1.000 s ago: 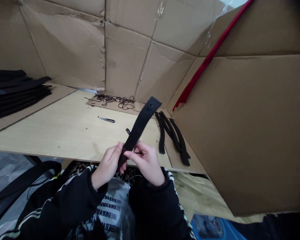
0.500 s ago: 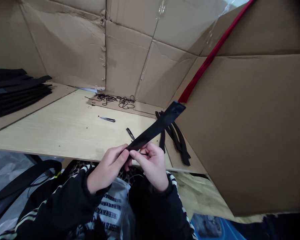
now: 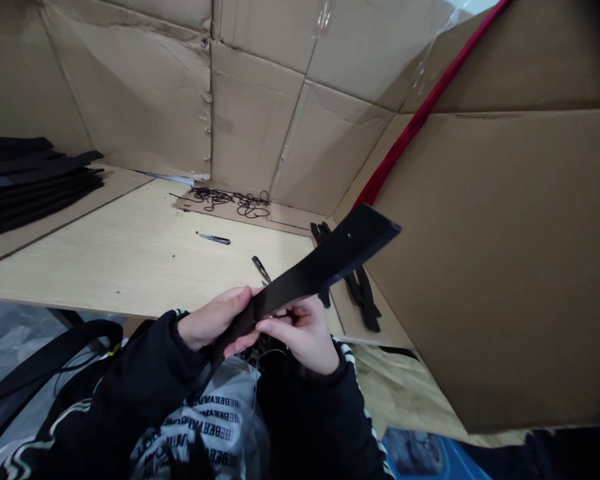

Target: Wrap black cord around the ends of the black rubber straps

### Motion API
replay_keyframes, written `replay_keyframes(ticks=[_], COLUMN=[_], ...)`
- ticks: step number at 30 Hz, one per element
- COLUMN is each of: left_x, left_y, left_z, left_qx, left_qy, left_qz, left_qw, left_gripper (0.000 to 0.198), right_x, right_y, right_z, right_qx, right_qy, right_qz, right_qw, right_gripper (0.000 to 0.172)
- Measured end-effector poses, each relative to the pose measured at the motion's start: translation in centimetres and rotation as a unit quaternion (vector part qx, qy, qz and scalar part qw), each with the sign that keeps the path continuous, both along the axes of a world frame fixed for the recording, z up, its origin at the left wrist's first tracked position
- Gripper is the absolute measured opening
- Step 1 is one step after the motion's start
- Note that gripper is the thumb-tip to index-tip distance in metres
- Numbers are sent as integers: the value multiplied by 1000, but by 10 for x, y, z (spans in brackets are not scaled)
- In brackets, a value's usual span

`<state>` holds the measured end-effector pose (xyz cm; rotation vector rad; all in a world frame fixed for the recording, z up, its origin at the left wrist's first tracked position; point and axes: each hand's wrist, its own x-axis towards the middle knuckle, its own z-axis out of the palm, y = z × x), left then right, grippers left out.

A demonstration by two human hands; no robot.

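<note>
A long flat black fabric strip (image 3: 325,267) is held up at a slant, its wide end raised toward the upper right. My left hand (image 3: 223,317) is closed around its lower part, thumb on top. On the near edge of the strip, my right hand (image 3: 303,330) pinches with thumb and fingers; a dark thin bit, perhaps thread or cord, shows at those fingers but is not clear. Just beyond the hands lies a small black-handled cutting tool (image 3: 261,268), partly hidden by the strip. Farther left on the table is a thread snipper (image 3: 215,239).
More black strips are stacked at the left (image 3: 35,190), and several lie at the right (image 3: 363,297). Tangled dark cords (image 3: 230,200) rest at the back. Cardboard walls (image 3: 505,267) enclose the table (image 3: 105,260). A red strap (image 3: 420,120) hangs down the right corner.
The strip has swung, its far end moving right and nearer the camera, with its wide face turned more to view. My left hand has shifted slightly left along it.
</note>
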<state>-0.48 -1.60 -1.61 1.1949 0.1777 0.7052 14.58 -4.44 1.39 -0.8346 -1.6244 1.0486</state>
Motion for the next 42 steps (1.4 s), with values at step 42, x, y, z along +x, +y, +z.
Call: replay_keyframes(ticks=[42], left_x=[-4], left_y=[1], left_z=[5], left_qx=[93], left_qy=[110], left_qz=[38], left_qw=[989], left_gripper=[77], right_x=[0], right_y=[-5], right_z=[-3], right_qx=[-172], right_qy=[72], right_qz=[182], right_qw=[966], right_gripper=[17])
